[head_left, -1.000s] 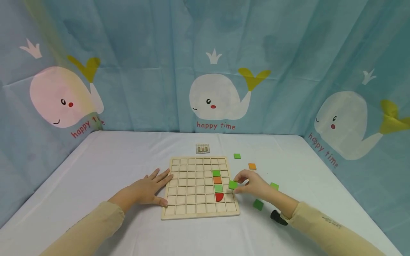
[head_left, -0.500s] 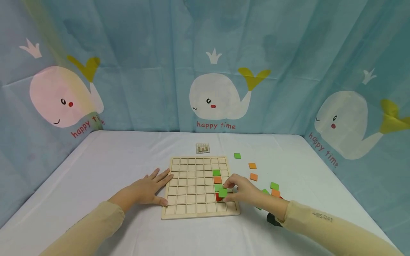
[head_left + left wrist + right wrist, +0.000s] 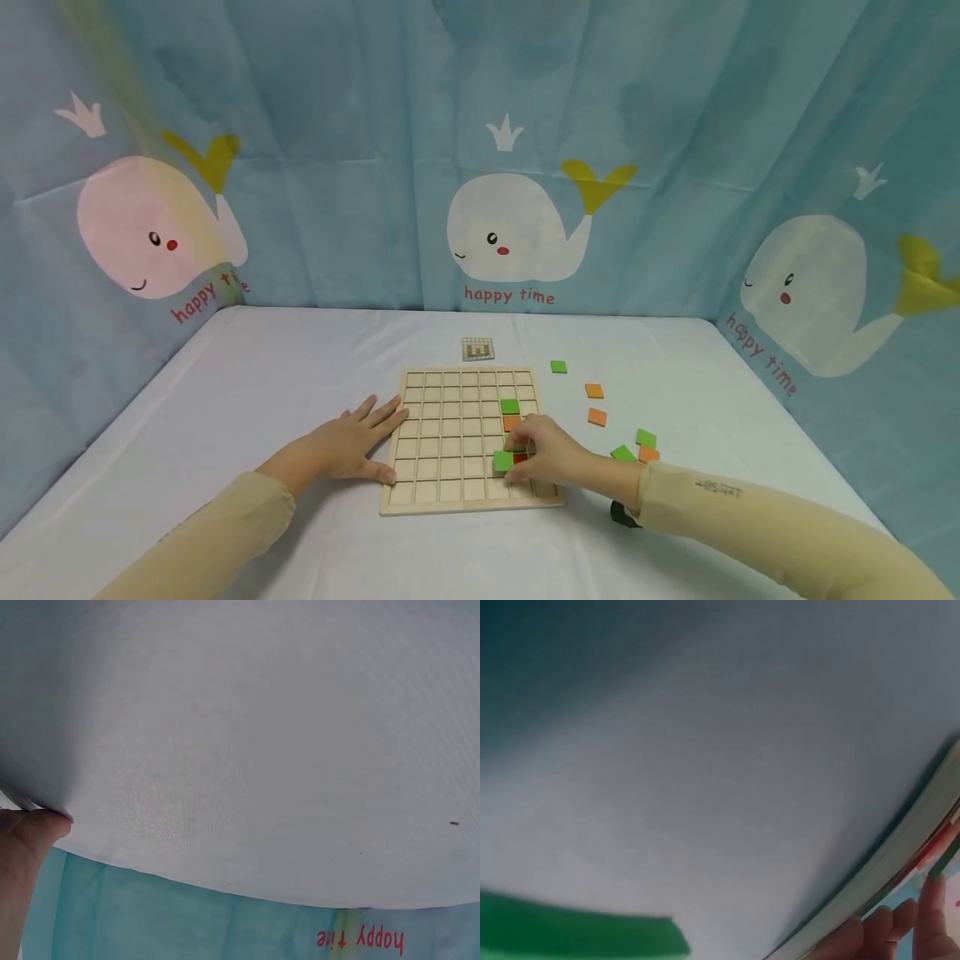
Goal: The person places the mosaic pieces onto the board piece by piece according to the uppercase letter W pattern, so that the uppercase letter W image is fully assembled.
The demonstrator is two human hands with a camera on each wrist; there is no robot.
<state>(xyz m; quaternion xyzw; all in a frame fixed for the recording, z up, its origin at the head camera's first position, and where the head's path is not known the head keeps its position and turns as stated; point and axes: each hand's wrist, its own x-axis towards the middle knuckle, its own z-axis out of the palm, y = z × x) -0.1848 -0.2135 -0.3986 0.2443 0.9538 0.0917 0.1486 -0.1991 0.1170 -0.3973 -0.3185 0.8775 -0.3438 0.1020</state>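
Note:
A wooden grid board (image 3: pixel 442 450) lies on the white table. My left hand (image 3: pixel 341 444) rests spread at the board's left edge, fingertips and thumb touching its rim. Over the lower right part of the board, my right hand (image 3: pixel 551 452) pinches a green square tile (image 3: pixel 502 462) between thumb and finger; the same tile shows edge-on in the right wrist view. One column of the board holds a green tile (image 3: pixel 510 407), an orange tile (image 3: pixel 512 424) and a red piece (image 3: pixel 521 458). Fingers partly cover the red piece and the light green tile above it.
Behind the board lies a small pattern card (image 3: pixel 477 349). To the right are loose tiles: a green one (image 3: pixel 558 367), two orange ones (image 3: pixel 594 391) and a group of green and orange ones (image 3: pixel 623 453). A dark object (image 3: pixel 624 514) sits partly under the right forearm.
My right hand has carried the green tile leftward from the board's right edge, past the red piece, to the cell left of it. My left hand has stayed in place.

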